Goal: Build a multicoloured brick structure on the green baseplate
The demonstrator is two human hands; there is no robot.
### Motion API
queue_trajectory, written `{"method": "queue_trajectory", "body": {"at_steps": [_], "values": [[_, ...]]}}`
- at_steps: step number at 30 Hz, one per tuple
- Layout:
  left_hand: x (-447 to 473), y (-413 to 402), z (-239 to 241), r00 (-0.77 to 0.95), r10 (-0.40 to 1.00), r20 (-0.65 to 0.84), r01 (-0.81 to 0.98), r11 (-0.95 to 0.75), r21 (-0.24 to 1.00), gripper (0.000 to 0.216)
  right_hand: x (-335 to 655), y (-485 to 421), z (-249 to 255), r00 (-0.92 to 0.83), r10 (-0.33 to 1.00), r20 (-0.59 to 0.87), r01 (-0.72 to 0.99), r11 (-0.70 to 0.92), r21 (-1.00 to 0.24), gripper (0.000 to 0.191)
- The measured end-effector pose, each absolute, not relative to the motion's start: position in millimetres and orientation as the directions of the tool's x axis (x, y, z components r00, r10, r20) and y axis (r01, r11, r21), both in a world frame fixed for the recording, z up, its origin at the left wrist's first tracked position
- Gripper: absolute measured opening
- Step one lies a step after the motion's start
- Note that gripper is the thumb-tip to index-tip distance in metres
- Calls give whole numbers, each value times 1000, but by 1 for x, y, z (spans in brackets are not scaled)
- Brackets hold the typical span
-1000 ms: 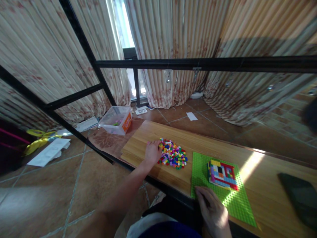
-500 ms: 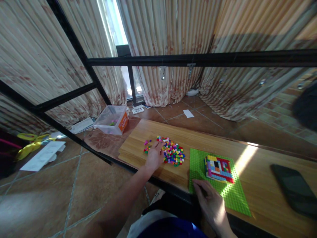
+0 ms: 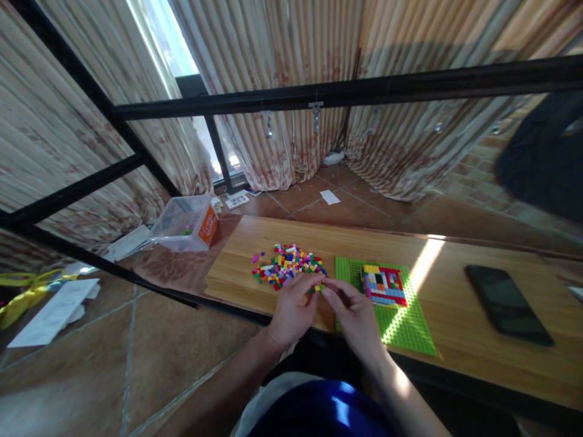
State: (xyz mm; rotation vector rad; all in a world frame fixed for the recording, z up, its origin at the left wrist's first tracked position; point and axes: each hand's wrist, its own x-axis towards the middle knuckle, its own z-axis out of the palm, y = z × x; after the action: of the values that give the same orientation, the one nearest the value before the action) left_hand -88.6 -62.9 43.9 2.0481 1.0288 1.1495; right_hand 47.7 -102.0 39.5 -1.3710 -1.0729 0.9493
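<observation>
A pile of small coloured bricks [image 3: 286,267] lies on the wooden tabletop [image 3: 437,255]. To its right sits a green baseplate [image 3: 401,328] carrying a flat multicoloured brick build [image 3: 383,285]. My left hand [image 3: 294,309] and my right hand [image 3: 353,312] meet just in front of the pile, fingertips together. Both pinch a small yellow-green brick [image 3: 320,287] between them. The hands hover over the table's near edge, left of the baseplate's near corner.
A black phone [image 3: 505,303] lies on the table at the right. A clear plastic box [image 3: 184,223] with an orange label stands on the left. Black metal bars [image 3: 346,91] cross above the table. Papers [image 3: 52,309] lie on the tiled floor, curtains behind.
My left hand left the pile and drew back toward me. My right hand came off the baseplate's near corner and moved left to meet it. The view shifted right.
</observation>
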Motion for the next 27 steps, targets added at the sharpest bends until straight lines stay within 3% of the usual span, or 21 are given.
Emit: {"method": "queue_trajectory", "body": {"at_steps": [7,13,16,22,27], "values": [[-88,-68,47,367,845,390,293,-502,813,29,50,-105,42,266,950,-164,-199,-112,-974,27],[-87,-66,42,343,890,299,227,-388,893,26,57,-109,46,198,903,-381,-522,-232,-821,33],[-88,-62,34,311,919,242,167,-303,938,25,65,-113,45,198,883,-425,-588,-240,-773,35],[-88,-63,15,302,925,231,182,-294,938,22,88,-124,28,379,847,-373,-490,-158,-857,39],[-86,-69,-1,420,857,299,292,-439,849,21,131,-127,23,578,794,-187,-138,-130,-982,39]]}}
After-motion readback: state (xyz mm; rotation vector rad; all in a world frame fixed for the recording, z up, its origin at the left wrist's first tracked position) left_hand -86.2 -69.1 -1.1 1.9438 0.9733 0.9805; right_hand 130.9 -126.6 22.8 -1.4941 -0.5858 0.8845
